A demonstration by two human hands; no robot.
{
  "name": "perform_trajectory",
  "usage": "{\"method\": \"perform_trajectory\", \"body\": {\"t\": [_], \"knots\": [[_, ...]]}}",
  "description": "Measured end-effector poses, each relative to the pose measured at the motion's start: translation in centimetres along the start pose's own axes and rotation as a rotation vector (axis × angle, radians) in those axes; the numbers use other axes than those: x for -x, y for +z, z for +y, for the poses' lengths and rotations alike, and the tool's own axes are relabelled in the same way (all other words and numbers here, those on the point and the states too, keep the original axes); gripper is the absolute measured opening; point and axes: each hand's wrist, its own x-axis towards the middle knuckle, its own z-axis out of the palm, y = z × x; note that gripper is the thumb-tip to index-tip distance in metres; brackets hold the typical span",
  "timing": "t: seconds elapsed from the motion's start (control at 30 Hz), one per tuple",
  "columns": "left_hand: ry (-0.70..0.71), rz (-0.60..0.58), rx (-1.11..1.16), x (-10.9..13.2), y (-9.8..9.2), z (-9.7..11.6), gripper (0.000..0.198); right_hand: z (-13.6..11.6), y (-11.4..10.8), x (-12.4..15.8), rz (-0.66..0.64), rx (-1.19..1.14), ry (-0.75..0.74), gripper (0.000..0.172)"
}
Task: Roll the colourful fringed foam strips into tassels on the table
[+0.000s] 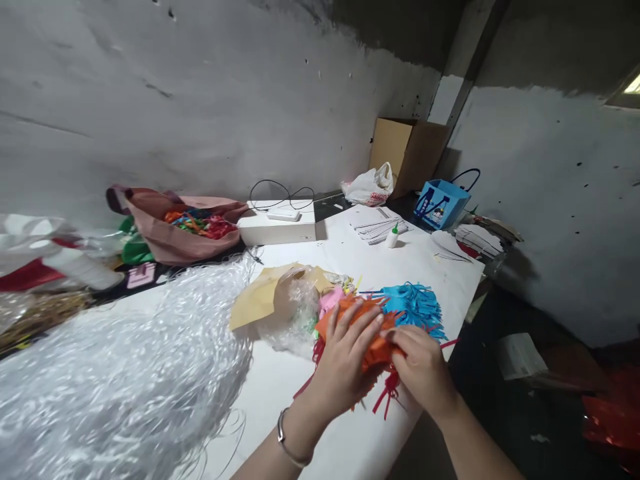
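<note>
Both of my hands are at an orange fringed bundle (371, 353), which looks like cut paper or cloth strips, near the front edge of the white table. My left hand (345, 357) lies over its left side, fingers curved across the top and thumb hidden. The fingertips of my right hand (420, 363) pinch its right edge. Red strips (387, 390) hang out below it. Just behind is a blue fringed bundle (413, 307). Something pink (330, 301) and a clear plastic bag (295, 320) lie to the left.
A large heap of shiny clear strands (150, 360) covers the left side. Farther back are a tan sheet (255, 297), a pink bag (165, 230) of coloured strips, a white box (277, 230), a green-tipped glue bottle (393, 237), a blue bag (443, 203) and a cardboard box (407, 153).
</note>
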Motion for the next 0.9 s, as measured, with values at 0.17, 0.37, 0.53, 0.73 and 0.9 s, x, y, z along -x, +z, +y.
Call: {"method": "perform_trajectory", "body": {"t": [0.17,0.37,0.53,0.73,0.9], "knots": [[-0.211,-0.275,0.118,7.4,-4.8,-0.8,0.053,-6.9,1.5,3.4,-0.149,-0.295,0.020,0.039],[-0.714,-0.394,0.340,22.4,-10.7,-2.0,0.016,-13.2,7.0,6.9,-0.446,-0.560,0.304,0.037],[-1.068,-0.215,0.934,31.9,-14.4,-1.4,0.019,-16.7,13.1,9.6,-0.670,-0.691,0.514,0.016],[-1.070,0.002,1.383,36.1,-13.8,-0.5,0.053,-19.0,16.1,12.3,-0.842,-0.961,0.701,0.026],[-0.979,-0.262,1.288,37.5,-11.4,0.7,0.058,-19.5,15.8,13.6,-0.859,-1.066,0.812,0.041]]}}
